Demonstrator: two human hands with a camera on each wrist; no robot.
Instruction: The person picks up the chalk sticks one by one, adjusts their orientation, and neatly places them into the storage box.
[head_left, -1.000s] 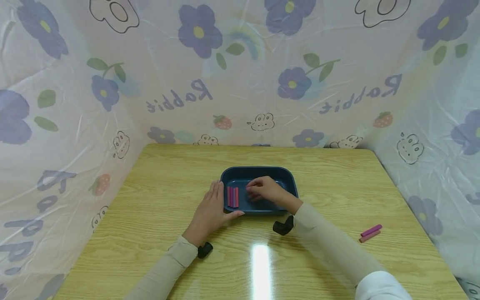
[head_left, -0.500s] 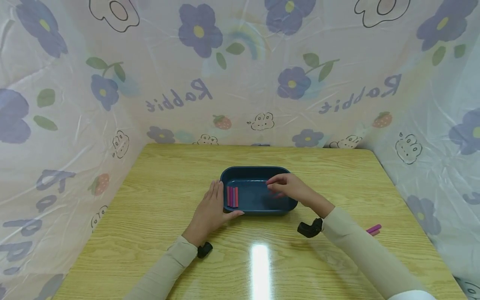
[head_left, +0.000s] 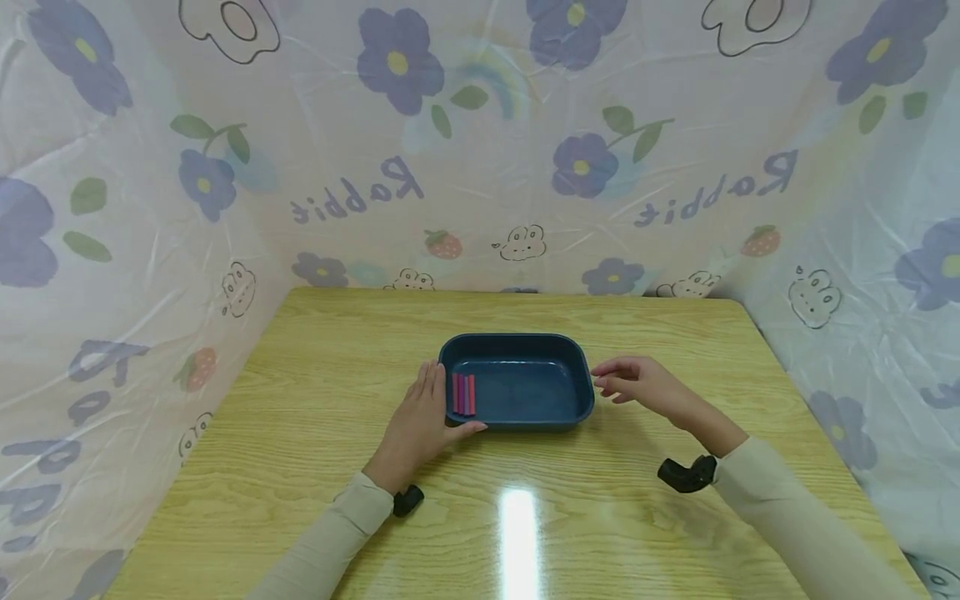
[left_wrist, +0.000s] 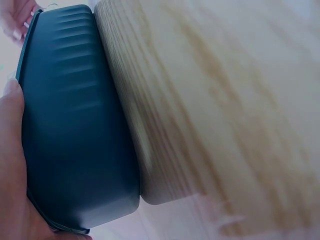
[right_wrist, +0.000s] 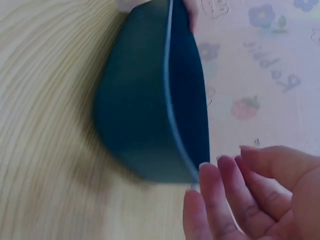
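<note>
A dark blue box (head_left: pixel 528 396) sits on the wooden table (head_left: pixel 345 375), and in its left end some thin sticks (head_left: pixel 461 394), in pink, purple and red shades, lie side by side. The left hand (head_left: pixel 420 425) rests against this same end: its fingers are straight along the side, and the thumb reaches out along the front edge. The right hand (head_left: pixel 641 385) is just beside the right end, with fingers loosely bent and apart from the thumb — it holds nothing. Whether its fingertips touch the rim, I cannot tell. Behind the table hangs a flowered sheet (head_left: pixel 480 142).
</note>
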